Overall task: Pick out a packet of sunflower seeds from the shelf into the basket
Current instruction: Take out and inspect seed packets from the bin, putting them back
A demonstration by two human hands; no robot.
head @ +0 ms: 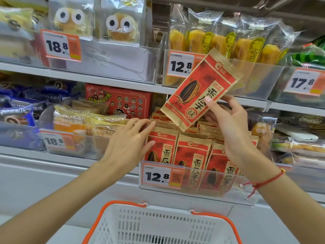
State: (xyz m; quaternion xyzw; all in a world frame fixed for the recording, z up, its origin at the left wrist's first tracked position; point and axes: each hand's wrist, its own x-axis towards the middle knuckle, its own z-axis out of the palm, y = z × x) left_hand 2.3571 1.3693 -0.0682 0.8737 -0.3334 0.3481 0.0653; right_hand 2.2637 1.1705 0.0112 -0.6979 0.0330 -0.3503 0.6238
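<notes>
**Seed packet lifted clear of shelf bin, basket drop pending**

While the remaining stock stands upright in its bin, one red-and-tan packet of sunflower seeds (200,88) is held aloft above the row, tilted with its top edge leaning up and to the right, printed face toward the camera. The right hand (230,124) holds it by the lower right corner: the thumb lies across the front face and the other fingers (210,118) curl behind the packet, a pinch at the edge that leaves the label readable. The packet is clear of the stock below and touches nothing but that hand.

The left hand (130,140) holds nothing. Its fingers are extended and slightly spread, the tips resting on the top edges of the leftmost shelved seed packets (161,147), in my judgement to steady the row so neighbours do not lift or topple with the chosen one.

The shelved packets sit in a clear plastic bin (193,187) carrying a 12.8 price tag (162,176). Bread packs (98,124) occupy the bin to the left, and a red cartoon box (119,101) stands behind them. Long yellow pastries (223,41) fill the shelf above.

Directly beneath both forearms, the white shopping basket (163,226) with orange handles (109,208) stands open. Judged from this layout, selection is done; lowering the packet into the basket remains.
</notes>
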